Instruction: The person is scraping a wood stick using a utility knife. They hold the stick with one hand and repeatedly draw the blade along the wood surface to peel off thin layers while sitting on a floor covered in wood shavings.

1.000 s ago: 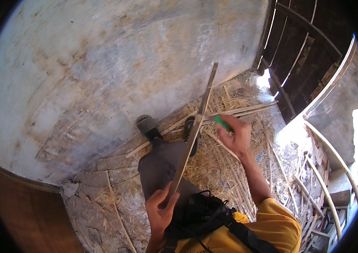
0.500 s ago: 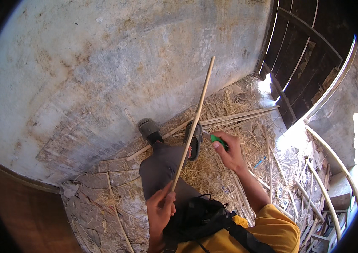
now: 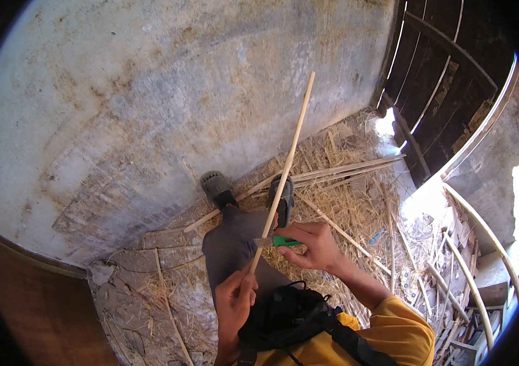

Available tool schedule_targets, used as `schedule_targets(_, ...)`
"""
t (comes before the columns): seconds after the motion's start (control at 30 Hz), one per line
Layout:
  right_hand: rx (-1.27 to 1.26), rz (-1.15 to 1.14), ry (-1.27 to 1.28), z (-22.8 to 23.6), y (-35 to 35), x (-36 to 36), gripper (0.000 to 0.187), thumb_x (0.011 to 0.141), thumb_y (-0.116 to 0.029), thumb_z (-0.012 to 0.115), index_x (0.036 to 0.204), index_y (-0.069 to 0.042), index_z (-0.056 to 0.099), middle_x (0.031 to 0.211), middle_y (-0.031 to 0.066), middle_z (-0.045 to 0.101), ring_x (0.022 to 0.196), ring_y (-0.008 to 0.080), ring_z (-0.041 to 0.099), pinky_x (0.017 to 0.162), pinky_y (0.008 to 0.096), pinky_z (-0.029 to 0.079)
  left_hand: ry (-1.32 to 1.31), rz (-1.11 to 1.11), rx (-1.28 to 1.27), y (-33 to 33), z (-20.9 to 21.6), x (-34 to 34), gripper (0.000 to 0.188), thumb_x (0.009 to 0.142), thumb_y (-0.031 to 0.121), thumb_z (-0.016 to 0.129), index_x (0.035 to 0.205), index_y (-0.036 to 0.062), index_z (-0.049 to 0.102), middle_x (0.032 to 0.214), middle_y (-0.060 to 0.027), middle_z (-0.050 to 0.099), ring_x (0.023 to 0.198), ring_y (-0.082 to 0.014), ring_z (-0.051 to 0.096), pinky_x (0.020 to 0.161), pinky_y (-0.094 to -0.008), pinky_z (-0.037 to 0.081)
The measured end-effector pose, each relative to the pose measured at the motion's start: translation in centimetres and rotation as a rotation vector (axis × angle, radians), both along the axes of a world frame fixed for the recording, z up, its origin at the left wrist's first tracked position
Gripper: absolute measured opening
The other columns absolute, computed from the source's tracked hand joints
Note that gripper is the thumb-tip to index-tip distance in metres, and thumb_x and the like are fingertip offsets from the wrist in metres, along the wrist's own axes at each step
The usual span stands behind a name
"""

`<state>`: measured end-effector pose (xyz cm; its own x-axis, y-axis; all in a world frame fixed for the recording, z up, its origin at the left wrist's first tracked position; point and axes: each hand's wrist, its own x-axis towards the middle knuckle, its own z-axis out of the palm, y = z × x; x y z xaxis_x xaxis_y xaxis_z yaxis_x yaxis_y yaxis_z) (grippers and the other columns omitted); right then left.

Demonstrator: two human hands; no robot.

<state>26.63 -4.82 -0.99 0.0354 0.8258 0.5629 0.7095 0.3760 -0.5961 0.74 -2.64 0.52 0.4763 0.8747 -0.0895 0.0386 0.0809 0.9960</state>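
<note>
A long, pale wooden stick [image 3: 291,152] slants up and away from my lap toward the wall. My left hand [image 3: 235,296] is closed around its near end. In my right hand [image 3: 313,245] is a green-handled utility knife [image 3: 285,241], gripped with the thumb along the handle. Its blade lies across the stick, a short way above my left fingers, and appears to touch it. The stick passes over my dark trouser leg [image 3: 235,238] and a sandal [image 3: 281,201].
Straw-like shavings [image 3: 333,213] litter the floor, with several long wood strips [image 3: 348,169] along the wall [image 3: 210,91]. More poles [image 3: 470,287] lean at the right, near a dark plank door [image 3: 442,79]. A black bag [image 3: 290,311] rests on my lap.
My right hand has brought the knife down and left, from beside the sandal onto the stick's lower part. The stick has shifted slightly; my left hand stays at its near end.
</note>
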Motion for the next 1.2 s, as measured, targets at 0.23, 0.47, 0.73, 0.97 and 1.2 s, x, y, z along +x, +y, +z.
schedule_targets(0.23,0.027,-0.150,-0.109,1.8,-0.5,-0.8,0.028,0.088,-0.030,0.084,0.112,-0.016,0.081,0.081,0.0002,0.072,0.062,0.0221,0.070,0.056,0.0359,0.055,0.070,0.025,0.103,0.1,0.1,0.3,0.040,0.115,0.022,0.060,0.144,-0.0032,0.069,0.084,0.0007,0.059,0.062,-0.0017,0.044,0.054,-0.0215,0.035)
schedule_targets(0.47,0.083,-0.220,-0.220,2.1,-0.1,-0.4,0.031,0.088,-0.033,0.085,0.117,-0.022,0.081,0.081,-0.0020,0.067,0.059,0.0205,0.068,0.053,0.0360,0.053,0.085,0.050,0.075,-0.2,0.2,0.6,0.038,0.115,0.023,0.059,0.141,-0.0021,0.072,0.083,0.0029,0.058,0.061,-0.0008,0.043,0.053,-0.0208,0.033)
schedule_targets(0.73,0.089,-0.214,-0.227,2.0,1.1,-0.6,0.036,0.085,-0.031,0.086,0.119,-0.020,0.082,0.076,-0.0013,0.066,0.058,0.0207,0.066,0.053,0.0361,0.052,0.100,0.064,0.155,0.3,-1.0,-0.2,0.037,0.117,0.023,0.057,0.139,-0.0027,0.073,0.083,0.0028,0.057,0.060,-0.0004,0.044,0.053,-0.0214,0.034)
schedule_targets(0.97,0.137,-0.384,-0.125,1.3,2.6,3.6,0.031,0.087,-0.029,0.085,0.115,-0.016,0.083,0.093,0.0043,0.079,0.074,0.0248,0.077,0.062,0.0366,0.059,0.150,0.038,0.123,-0.4,-0.7,-1.0,0.036,0.116,0.020,0.056,0.140,-0.0021,0.072,0.083,0.0017,0.059,0.061,-0.0016,0.045,0.054,-0.0226,0.036)
schedule_targets(1.2,-0.010,-0.393,0.033,1.7,2.6,4.1,0.029,0.090,-0.025,0.084,0.114,-0.009,0.083,0.101,0.0119,0.083,0.082,0.0280,0.081,0.070,0.0386,0.063,0.149,0.027,0.024,-1.2,-1.8,-2.1,0.037,0.116,0.020,0.057,0.142,-0.0013,0.071,0.084,-0.0006,0.061,0.059,-0.0034,0.047,0.053,-0.0228,0.037)
